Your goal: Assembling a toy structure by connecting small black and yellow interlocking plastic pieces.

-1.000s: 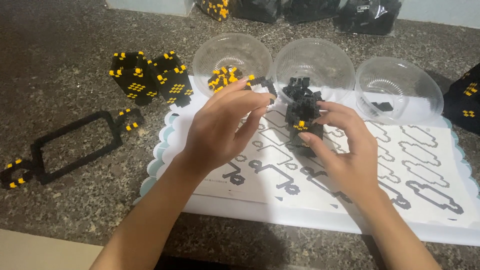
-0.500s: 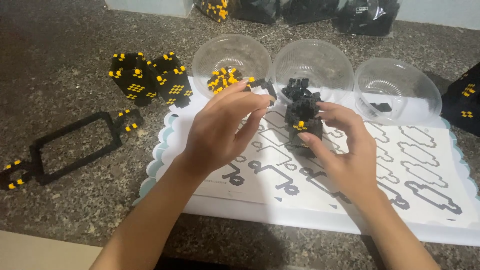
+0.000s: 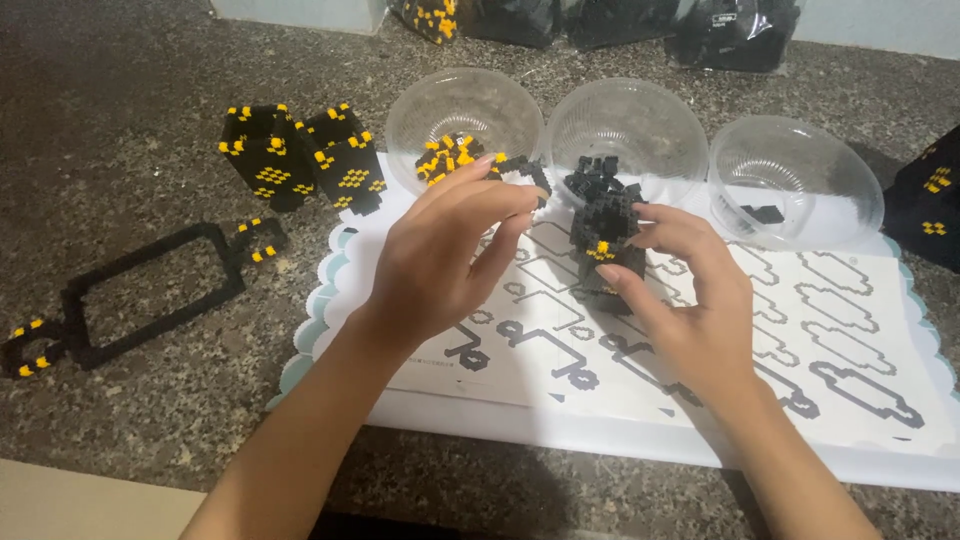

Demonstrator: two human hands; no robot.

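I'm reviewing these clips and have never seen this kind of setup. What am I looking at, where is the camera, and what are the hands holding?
There is no machine: a person works with two bare hands, filmed by a camera worn on the head and looking down. The right hand grips a small black-and-yellow brick build standing on a printed instruction sheet. The left hand pinches a thin black brick piece just beside it. Behind are three clear plastic bowls: the left bowl holds yellow and black bricks, the middle bowl black ones, the right bowl only a few. On the speckled counter lie finished black blocks and a flat black frame.
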